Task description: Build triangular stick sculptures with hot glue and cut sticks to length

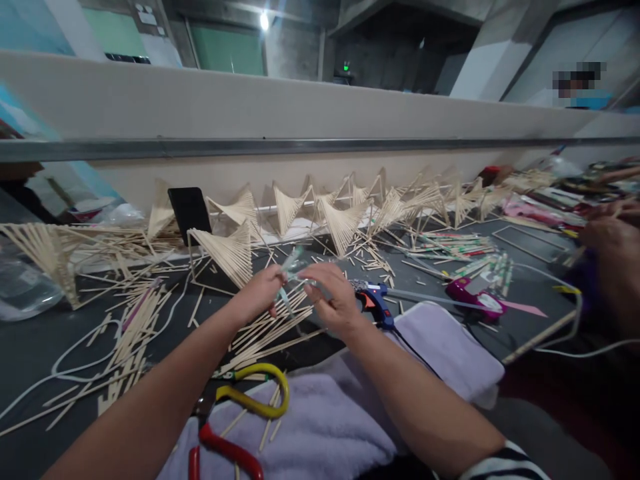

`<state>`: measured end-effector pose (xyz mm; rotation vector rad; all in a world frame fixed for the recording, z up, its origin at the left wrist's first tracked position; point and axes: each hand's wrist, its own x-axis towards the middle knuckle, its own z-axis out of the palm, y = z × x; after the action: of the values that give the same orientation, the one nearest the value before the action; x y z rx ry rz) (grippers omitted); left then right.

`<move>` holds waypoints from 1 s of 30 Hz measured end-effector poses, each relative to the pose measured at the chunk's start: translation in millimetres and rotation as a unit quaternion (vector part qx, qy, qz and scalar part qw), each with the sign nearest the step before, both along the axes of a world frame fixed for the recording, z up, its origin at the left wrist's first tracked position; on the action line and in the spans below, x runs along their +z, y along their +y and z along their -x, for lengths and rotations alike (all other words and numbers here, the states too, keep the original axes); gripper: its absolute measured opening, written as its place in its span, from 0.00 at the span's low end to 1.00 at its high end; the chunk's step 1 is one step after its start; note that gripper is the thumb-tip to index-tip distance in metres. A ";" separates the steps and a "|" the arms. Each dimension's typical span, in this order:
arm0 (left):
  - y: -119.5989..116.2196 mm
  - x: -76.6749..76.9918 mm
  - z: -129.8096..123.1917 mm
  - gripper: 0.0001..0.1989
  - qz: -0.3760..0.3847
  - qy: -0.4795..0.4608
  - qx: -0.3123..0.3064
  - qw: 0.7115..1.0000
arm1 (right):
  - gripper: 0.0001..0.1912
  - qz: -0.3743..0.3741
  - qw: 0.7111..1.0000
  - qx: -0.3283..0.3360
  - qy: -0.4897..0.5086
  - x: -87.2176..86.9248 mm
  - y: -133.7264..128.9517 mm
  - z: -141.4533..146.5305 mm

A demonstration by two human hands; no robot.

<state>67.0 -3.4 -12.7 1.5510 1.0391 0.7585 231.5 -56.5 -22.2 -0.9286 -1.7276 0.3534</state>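
Observation:
Both of my hands meet over a loose pile of thin wooden sticks [270, 340]. My left hand [261, 291] has its fingers closed on a pale green, translucent strip [286, 293]. Close beside it on the right, my right hand [331, 297] curls its fingers at the strip's other side; whether it grips the strip is too blurred to tell. A blue glue gun [376, 303] lies just right of my right hand. Below my hands, pliers with one yellow and one red handle [253, 400] rest on a lilac cloth [330, 413].
Twisted stick structures [340, 223] line the back of the table, with a black phone [190, 215] upright among them. A magenta glue gun [477, 298] and white cables lie right. A plastic bottle [25, 290] is at left. Another person's hand [617, 247] is at far right.

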 end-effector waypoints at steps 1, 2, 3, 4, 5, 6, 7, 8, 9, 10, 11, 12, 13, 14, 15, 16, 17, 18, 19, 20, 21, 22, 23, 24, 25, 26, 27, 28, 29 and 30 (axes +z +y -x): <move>-2.3 -0.4 -0.9 0.08 -0.024 0.035 -0.022 0.999 | 0.13 -0.037 0.998 0.001 -0.058 1.9 0.0 -1.1; -4.4 -0.5 -1.6 0.07 -0.042 0.066 -0.040 0.996 | 0.15 -0.060 0.992 -0.005 -0.107 2.8 0.5 -1.4; -6.0 -0.2 -1.9 0.07 -0.054 0.090 -0.053 0.993 | 0.17 -0.068 0.987 -0.018 -0.147 2.6 1.5 -1.3; -7.0 0.8 -1.7 0.07 -0.062 0.108 -0.061 0.990 | 0.18 -0.065 0.982 -0.037 -0.175 1.3 2.8 -0.9; -7.3 2.4 -0.8 0.07 -0.066 0.121 -0.067 0.988 | 0.18 -0.053 0.978 -0.057 -0.192 -0.9 4.4 -0.4; -6.9 4.4 0.8 0.08 -0.067 0.132 -0.077 0.986 | 0.17 -0.038 0.976 -0.078 -0.200 -3.7 6.1 0.0; -5.9 6.8 3.0 0.08 -0.067 0.140 -0.092 0.984 | 0.16 -0.019 0.975 -0.096 -0.199 -6.8 7.8 0.4; -4.5 9.2 5.5 0.09 -0.067 0.144 -0.107 0.981 | 0.15 0.000 0.975 -0.111 -0.191 -10.1 9.5 0.9; -2.8 11.5 8.1 0.10 -0.065 0.146 -0.119 0.980 | 0.15 0.020 0.978 -0.116 -0.174 -13.4 11.0 1.6; -1.1 13.5 10.3 0.11 -0.063 0.147 -0.127 0.979 | 0.14 0.041 0.983 -0.110 -0.143 -16.4 12.5 2.8; 0.4 15.0 12.0 0.12 -0.065 0.147 -0.128 0.979 | 0.14 0.069 0.989 -0.092 -0.095 -19.1 13.7 4.5; 1.8 16.1 12.8 0.12 -0.074 0.149 -0.121 0.978 | 0.14 0.106 0.992 -0.063 -0.029 -21.3 14.7 6.8; 2.9 16.7 12.6 0.12 -0.096 0.156 -0.108 0.977 | 0.14 0.153 0.987 -0.022 0.049 -23.1 15.4 9.5; 3.8 16.7 11.5 0.12 -0.132 0.168 -0.091 0.973 | 0.16 0.207 0.969 0.024 0.130 -24.3 15.8 12.5; 4.5 16.0 9.7 0.11 -0.179 0.185 -0.071 0.964 | 0.19 0.259 0.941 0.072 0.206 -24.9 15.7 15.4; 5.0 14.6 7.3 0.10 -0.231 0.203 -0.048 0.950 | 0.21 0.305 0.906 0.118 0.269 -25.0 15.3 17.8; 5.4 12.3 4.7 0.09 -0.277 0.221 -0.027 0.935 | 0.22 0.343 0.871 0.160 0.314 -24.4 14.6 19.6; 5.7 9.3 2.0 0.09 -0.314 0.235 -0.010 0.920 | 0.22 0.372 0.840 0.194 0.344 -23.4 13.6 20.5; 5.9 5.7 -0.4 0.08 -0.338 0.245 0.003 0.909 | 0.20 0.394 0.816 0.220 0.363 -22.1 12.6 20.5; 6.0 1.7 -2.4 0.07 -0.351 0.251 0.014 0.902 | 0.18 0.411 0.798 0.239 0.371 -20.6 11.6 19.7; 5.9 -2.2 -3.9 0.07 -0.360 0.253 0.020 0.898 | 0.17 0.428 0.785 0.256 0.367 -19.2 10.8 18.1; 5.8 -5.6 -4.8 0.07 -0.369 0.252 0.024 0.894 | 0.17 0.447 0.775 0.273 0.354 -18.0 10.2 16.1; 5.5 -8.1 -5.4 0.07 -0.379 0.249 0.027 0.891 | 0.17 0.464 0.767 0.289 0.334 -17.0 9.8 13.9; 5.0 -9.4 -5.5 0.07 -0.385 0.243 0.031 0.890 | 0.18 0.477 0.761 0.304 0.317 -16.5 9.8 11.6; 4.3 -9.5 -5.4 0.07 -0.384 0.232 0.036 0.893 | 0.18 0.486 0.753 0.319 0.307 -16.4 10.1 9.3; 3.5 -8.3 -5.1 0.07 -0.375 0.214 0.038 0.901 | 0.18 0.491 0.746 0.333 0.304 -16.7 10.6 7.2; 2.4 -6.2 -4.8 0.08 -0.354 0.191 0.038 0.915 | 0.18 0.492 0.739 0.345 0.306 -17.3 11.4 5.3; 1.3 -3.7 -4.5 0.08 -0.320 0.163 0.034 0.933 | 0.17 0.489 0.734 0.355 0.309 -18.0 12.3 3.6; 0.2 -1.2 -4.3 0.09 -0.279 0.133 0.025 0.951 | 0.16 0.483 0.736 0.363 0.307 -18.6 13.3 2.1; -0.8 0.9 -4.2 0.09 -0.234 0.104 0.013 0.966 | 0.15 0.469 0.747 0.366 0.298 -19.0 14.2 0.8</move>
<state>71.1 -4.2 -11.9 2.0602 1.0832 0.9201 230.7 -42.3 -41.3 -0.6025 -1.1596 1.9560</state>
